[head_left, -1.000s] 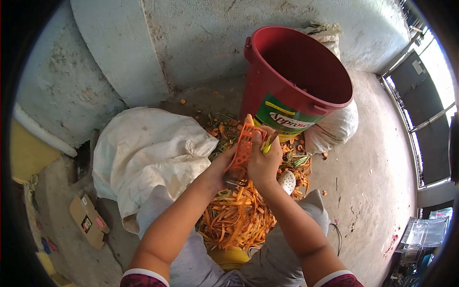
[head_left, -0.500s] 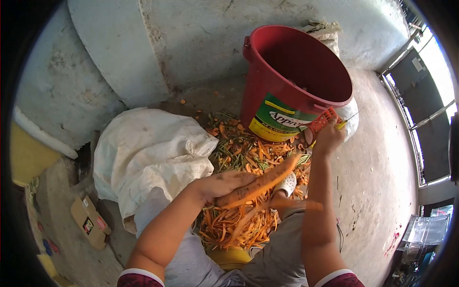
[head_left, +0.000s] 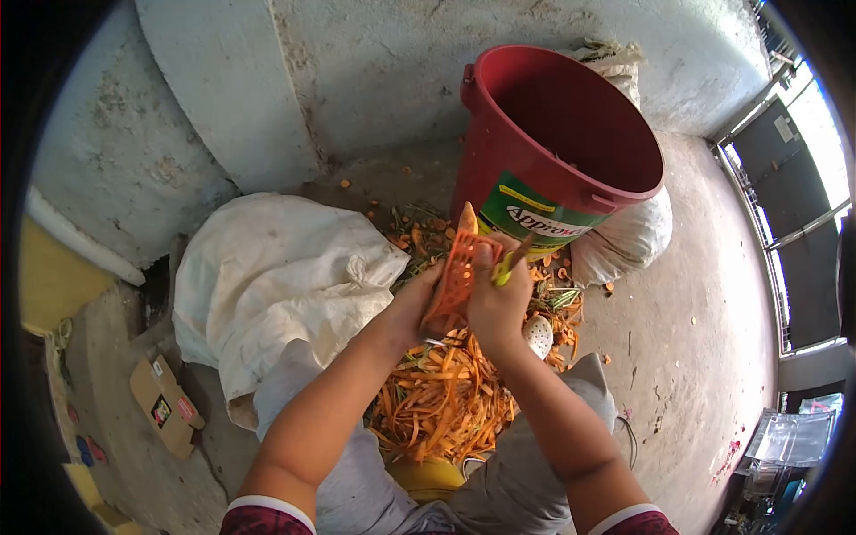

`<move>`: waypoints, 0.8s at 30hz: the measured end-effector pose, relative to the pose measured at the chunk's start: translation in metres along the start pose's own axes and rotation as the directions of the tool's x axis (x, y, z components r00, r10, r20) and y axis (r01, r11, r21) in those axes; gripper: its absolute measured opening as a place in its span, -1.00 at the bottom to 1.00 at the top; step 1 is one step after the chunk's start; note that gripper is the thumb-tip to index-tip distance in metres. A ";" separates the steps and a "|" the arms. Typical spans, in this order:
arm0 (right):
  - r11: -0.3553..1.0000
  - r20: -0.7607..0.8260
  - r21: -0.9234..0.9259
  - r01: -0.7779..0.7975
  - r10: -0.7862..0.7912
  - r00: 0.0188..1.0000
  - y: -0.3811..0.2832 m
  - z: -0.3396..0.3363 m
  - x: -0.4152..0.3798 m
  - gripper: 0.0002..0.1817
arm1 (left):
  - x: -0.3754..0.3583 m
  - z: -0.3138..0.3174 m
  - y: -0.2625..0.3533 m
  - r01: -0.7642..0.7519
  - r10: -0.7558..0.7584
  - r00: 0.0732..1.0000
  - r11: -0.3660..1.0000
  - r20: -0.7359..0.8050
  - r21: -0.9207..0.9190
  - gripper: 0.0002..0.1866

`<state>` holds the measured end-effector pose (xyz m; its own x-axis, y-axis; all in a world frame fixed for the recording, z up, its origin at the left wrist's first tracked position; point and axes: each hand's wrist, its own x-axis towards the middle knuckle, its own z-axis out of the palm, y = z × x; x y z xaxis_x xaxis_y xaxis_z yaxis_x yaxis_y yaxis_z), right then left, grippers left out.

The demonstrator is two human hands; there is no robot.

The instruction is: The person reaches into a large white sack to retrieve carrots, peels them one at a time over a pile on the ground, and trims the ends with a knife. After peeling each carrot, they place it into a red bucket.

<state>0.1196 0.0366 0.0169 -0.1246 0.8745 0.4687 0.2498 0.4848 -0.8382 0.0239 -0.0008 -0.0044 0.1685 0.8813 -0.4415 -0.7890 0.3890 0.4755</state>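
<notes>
My left hand (head_left: 417, 305) is closed around a carrot (head_left: 468, 217), whose pointed tip shows beyond an orange perforated tool (head_left: 462, 267). That tool lies over the carrot and hides most of it. The fingers of my right hand (head_left: 499, 299) are wrapped round the tool, and a small yellow-handled knife (head_left: 506, 266) sticks out of the same hand. Below both hands, a heap of orange peelings (head_left: 446, 401) lies between my legs.
A large red bin (head_left: 473, 156) stands ahead against the wall. At the left slumps a white sack (head_left: 276, 267); another sack (head_left: 633, 236) sits behind the bin. A cardboard piece (head_left: 165, 406) lies far left, and a white shoe (head_left: 539, 336) is near the peelings.
My right hand has come down and left from beside the bin, bringing the orange tool onto the carrot. My left hand has moved slightly up, and the carrot now points more upward.
</notes>
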 end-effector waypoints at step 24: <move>0.963 -0.142 0.211 -0.165 0.197 0.970 0.056 -0.045 0.049 -0.82 | -0.007 -0.020 -0.007 0.232 -0.222 0.973 0.934 -0.066 0.273 -0.59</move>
<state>0.1708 0.1061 0.0059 0.0649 0.9421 0.3289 0.0587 0.3254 -0.9438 0.0162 -0.0147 -0.0201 0.3005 0.7532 -0.5852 -0.5361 0.6409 0.5495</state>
